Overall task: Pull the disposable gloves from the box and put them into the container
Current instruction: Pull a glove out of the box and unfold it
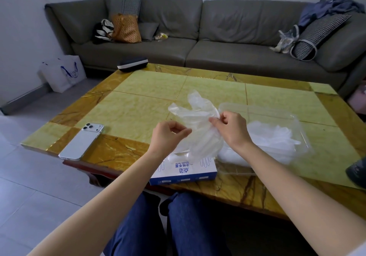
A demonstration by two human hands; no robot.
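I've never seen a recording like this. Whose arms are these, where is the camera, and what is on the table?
There is no machine here: these are a person's two bare arms, filmed by one wide-angle camera worn on the head, looking forward and down. The left hand and the right hand each pinch a thin clear plastic glove, held up between them. Below it, near the front edge of the yellow-and-brown stone-patterned table, lies the flat blue-and-white cardboard glove box. To its right stands a clear plastic container with a pile of whitish gloves already in it. A white smartphone lies back up on the left, and a grey sofa stands behind.
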